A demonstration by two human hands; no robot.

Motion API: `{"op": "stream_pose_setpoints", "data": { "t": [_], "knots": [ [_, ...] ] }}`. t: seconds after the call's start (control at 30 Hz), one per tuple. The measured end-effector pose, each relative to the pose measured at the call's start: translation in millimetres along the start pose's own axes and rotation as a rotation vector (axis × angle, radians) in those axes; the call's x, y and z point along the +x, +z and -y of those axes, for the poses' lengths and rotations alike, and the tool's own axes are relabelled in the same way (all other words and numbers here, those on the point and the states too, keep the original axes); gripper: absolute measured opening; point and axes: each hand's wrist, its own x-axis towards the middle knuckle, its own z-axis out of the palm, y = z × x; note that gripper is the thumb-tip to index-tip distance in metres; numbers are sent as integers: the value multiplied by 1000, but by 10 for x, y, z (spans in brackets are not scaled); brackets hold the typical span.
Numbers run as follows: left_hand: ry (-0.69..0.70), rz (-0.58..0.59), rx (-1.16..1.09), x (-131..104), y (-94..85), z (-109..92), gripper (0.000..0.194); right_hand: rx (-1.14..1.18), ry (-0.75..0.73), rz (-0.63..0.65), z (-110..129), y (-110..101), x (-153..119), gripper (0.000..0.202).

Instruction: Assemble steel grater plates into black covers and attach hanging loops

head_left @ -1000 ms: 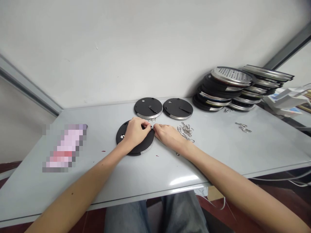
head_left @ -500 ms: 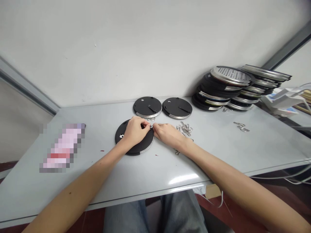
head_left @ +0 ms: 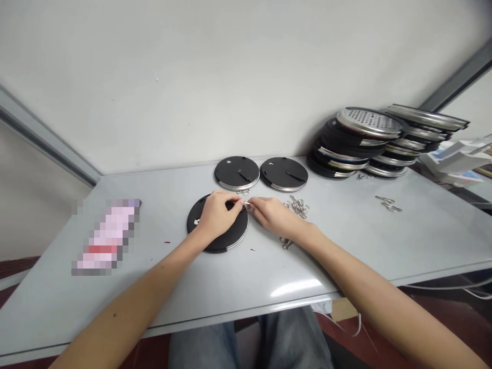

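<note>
A black disc with a silver rim [head_left: 234, 233] lies on the grey table, partly covered by my left hand [head_left: 222, 212]. The left thumb and fingertips are pinched on a small metal piece [head_left: 247, 203] above the disc's right edge. From the other side my right hand [head_left: 271, 212] pinches the same small piece; its exact shape is hard to make out. Right of the hands lies a pile of metal clips [head_left: 298, 206], and nearer me a few more clips [head_left: 285, 243]. Some clips [head_left: 243, 192] also lie just behind the fingertips.
Two black discs [head_left: 237, 172] [head_left: 284, 173] lie by the wall. Tall stacks of discs [head_left: 346, 143] stand at the back right, with loose clips [head_left: 388, 203] before them. A pixelated pink object [head_left: 111, 233] lies at left.
The view has shifted slightly, moving everything a little right and down. My fingertips have drawn slightly apart, and a pale bit of metal now shows between them.
</note>
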Motion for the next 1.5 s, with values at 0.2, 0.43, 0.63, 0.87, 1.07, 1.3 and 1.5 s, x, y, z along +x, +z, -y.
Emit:
{"op": "stream_pose_setpoints", "data": {
  "t": [0.2,0.43,0.63,0.87,1.07,1.3,1.5],
  "knots": [
    [21,-16,-50,-10,-4,-11,13,219,-7,-197,-47,20,-9,27],
    [-40,-12,-148,2,-10,43,12,354,1,-256,-50,42,12,21],
    [-57,-38,-126,-14,-16,35,13,304,1,-282,-211,-171,-12,19],
    [34,14,-20,-16,-17,-4,11,265,27,-148,-485,-357,-101,20],
    [62,25,11,-32,-19,-11,10,100,107,-237,-568,-379,-116,19],
    [92,19,36,-28,5,23,10,142,-3,-312,-508,-384,-98,14],
    [115,13,65,-39,31,49,10,263,-70,-214,-425,-424,-249,16]
  ]
}}
